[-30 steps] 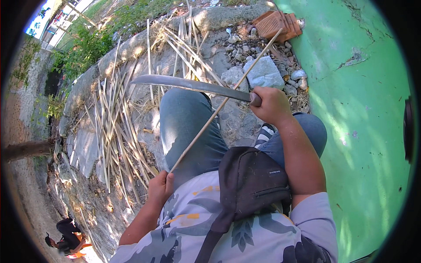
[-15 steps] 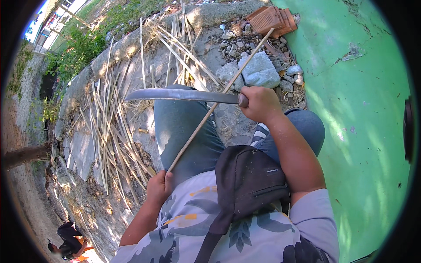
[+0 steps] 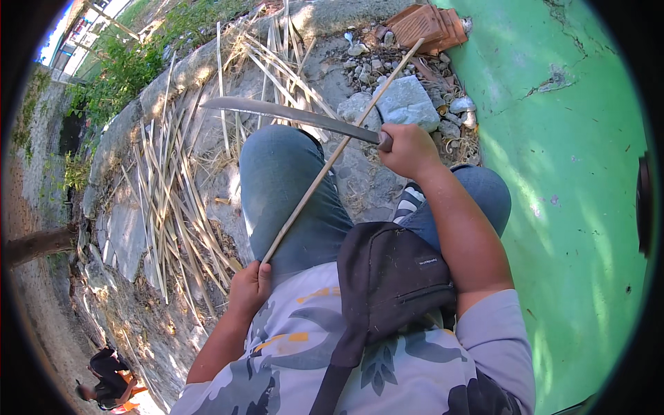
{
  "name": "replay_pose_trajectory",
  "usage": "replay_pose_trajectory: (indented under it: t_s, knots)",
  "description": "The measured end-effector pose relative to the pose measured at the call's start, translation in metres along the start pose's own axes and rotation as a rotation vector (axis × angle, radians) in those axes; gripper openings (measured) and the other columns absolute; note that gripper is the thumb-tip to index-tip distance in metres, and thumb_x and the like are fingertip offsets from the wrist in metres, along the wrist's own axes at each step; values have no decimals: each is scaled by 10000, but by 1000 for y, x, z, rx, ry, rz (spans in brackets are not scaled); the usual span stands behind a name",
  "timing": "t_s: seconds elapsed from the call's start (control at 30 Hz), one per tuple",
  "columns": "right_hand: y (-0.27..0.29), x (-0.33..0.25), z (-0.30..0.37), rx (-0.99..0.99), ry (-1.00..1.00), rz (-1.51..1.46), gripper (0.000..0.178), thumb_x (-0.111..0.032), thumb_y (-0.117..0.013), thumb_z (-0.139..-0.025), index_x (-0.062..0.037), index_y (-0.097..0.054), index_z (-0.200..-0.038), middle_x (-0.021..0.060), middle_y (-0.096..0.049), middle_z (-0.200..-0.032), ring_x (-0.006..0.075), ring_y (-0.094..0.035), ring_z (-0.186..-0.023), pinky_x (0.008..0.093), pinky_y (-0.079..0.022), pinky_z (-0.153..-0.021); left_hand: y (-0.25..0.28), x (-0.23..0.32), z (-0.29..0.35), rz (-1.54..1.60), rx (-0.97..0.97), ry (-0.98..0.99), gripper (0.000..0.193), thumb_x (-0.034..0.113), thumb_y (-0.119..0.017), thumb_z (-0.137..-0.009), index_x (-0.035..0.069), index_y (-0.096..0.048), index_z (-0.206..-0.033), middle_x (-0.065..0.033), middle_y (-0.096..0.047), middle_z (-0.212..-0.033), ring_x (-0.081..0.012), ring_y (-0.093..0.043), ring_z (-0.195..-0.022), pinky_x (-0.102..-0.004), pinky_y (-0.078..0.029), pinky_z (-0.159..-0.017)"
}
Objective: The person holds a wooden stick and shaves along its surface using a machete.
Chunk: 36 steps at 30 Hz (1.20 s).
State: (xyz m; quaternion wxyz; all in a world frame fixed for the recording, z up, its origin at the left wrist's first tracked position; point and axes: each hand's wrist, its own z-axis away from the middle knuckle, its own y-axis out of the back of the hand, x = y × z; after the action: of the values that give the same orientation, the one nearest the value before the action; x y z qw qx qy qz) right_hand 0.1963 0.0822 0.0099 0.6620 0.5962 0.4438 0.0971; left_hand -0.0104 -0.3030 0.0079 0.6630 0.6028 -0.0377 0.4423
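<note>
A long machete (image 3: 290, 113) with a grey blade is in my right hand (image 3: 409, 149), whose fingers wrap round its dark handle. Its tip points left over my raised knee. My left hand (image 3: 250, 287) pinches the near end of a thin wooden stick (image 3: 309, 192) by my hip. That stick slants up and away to the right across my thigh, its far end over the rubble. Blade and stick cross just left of my right hand; whether they touch I cannot tell.
Many pale split strips (image 3: 173, 200) lie in a heap on the stony ground to the left, with more strips (image 3: 287, 76) farther off. White stone blocks (image 3: 409, 104) and orange roof tiles (image 3: 427, 29) lie ahead. A green floor (image 3: 560, 207) spans the right. Another person (image 3: 107, 377) sits far lower left.
The machete's tip has risen, so the blade now slopes down toward my right hand. My left hand and the stick have barely moved.
</note>
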Motion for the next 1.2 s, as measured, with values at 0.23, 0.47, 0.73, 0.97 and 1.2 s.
replay_pose_trajectory:
  t_s: [0.23,0.47,0.73,0.97,1.2]
  knots:
    - [3,-15,2,96,100,-24,128,-190,-679,-760,-76,-639,-802,184,-650,-729,406,-654,-730,501,-513,-645,-1,-9,3,-14,8,-2,480,425,-497,-1023,14,-536,-778,-253,-556,-655,-484,-573,-643,-508,-445,-567]
    - [6,0,-4,18,42,15,157,-231,-695,-765,-107,-661,-855,155,-689,-795,383,-680,-774,495,-540,-694,-4,-7,-3,-34,27,-13,475,421,-496,-1021,15,-539,-779,-254,-557,-649,-489,-575,-646,-515,-443,-567]
    - [15,1,-6,61,78,86,178,-239,-704,-760,-113,-684,-884,159,-694,-803,383,-682,-794,490,-538,-696,-4,-3,-5,-52,39,1,483,434,-494,-1014,18,-548,-775,-262,-568,-664,-496,-587,-671,-519,-460,-590]
    - [37,-17,-3,17,102,14,171,-220,-691,-763,-77,-646,-846,161,-670,-785,387,-664,-767,485,-529,-686,-1,-5,0,-40,20,-29,483,427,-496,-1016,15,-544,-768,-268,-566,-670,-496,-589,-676,-515,-457,-585]
    - [46,23,-28,-68,-6,146,129,-221,-695,-758,-112,-663,-819,147,-687,-783,372,-680,-776,481,-537,-692,-4,-4,-6,-29,42,-60,470,406,-510,-1014,16,-525,-754,-261,-553,-651,-490,-576,-643,-509,-449,-565]
